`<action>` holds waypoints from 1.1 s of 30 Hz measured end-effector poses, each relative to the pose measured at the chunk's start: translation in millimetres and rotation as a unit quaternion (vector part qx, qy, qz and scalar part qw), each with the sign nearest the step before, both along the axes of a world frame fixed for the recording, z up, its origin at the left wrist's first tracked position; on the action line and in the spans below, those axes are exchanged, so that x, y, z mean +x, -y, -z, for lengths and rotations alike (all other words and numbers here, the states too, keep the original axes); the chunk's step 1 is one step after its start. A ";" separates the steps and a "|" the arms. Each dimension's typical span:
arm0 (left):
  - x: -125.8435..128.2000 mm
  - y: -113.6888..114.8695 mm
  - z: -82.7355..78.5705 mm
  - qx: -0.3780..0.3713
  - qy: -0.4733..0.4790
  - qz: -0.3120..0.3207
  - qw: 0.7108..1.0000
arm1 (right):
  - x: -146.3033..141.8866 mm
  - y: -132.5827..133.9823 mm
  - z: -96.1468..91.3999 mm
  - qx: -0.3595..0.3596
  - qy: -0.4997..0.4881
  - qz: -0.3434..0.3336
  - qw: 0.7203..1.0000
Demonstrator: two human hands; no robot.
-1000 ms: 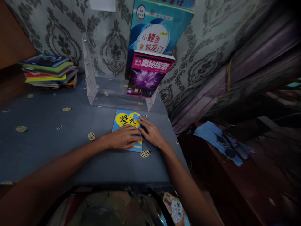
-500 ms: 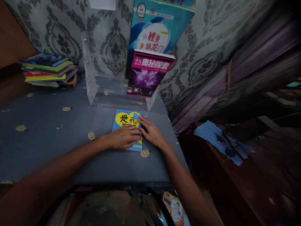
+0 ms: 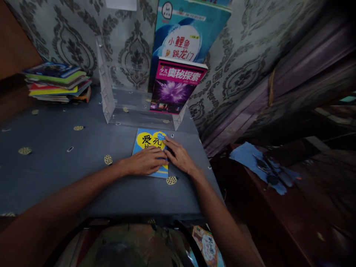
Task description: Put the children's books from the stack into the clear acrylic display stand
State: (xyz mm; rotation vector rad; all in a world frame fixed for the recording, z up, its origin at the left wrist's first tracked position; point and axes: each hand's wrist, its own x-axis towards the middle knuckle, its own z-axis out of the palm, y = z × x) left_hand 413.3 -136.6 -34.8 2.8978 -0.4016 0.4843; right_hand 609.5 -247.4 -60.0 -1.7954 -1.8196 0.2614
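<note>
A blue and yellow book with black characters on its cover lies flat on the table. Across its lower middle rests my left hand, palm down with the fingers stretched out. My right hand lies at the book's right edge, fingers extended and touching the cover; it is open too. The hands hide part of the cover. Behind the book stands a clear acrylic rack. At the rack's right side a purple and pink book leans in front of a taller teal book.
A stack of books sits at the table's back left. Grey patterned cloth covers the table. Beyond the right edge, a blue cloth with small objects lies on a dark red surface. Another book shows below the front edge.
</note>
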 end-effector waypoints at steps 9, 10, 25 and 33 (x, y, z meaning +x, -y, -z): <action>0.5 -0.5 1.1 -0.002 -0.004 -0.002 1.000 | -1.3 0.5 -1.7 0.005 0.000 -0.003 1.000; 0.5 -0.5 1.2 -0.002 -0.004 -0.002 1.000 | -1.3 0.5 -1.9 0.005 0.000 -0.004 1.000; 1.0 -0.3 0.5 -0.010 -0.005 0.001 1.000 | -0.8 1.0 -1.9 0.004 0.003 -0.006 1.000; 0.9 -0.3 1.2 -0.014 0.005 0.003 1.000 | -0.8 1.1 -1.1 0.010 0.002 -0.006 1.000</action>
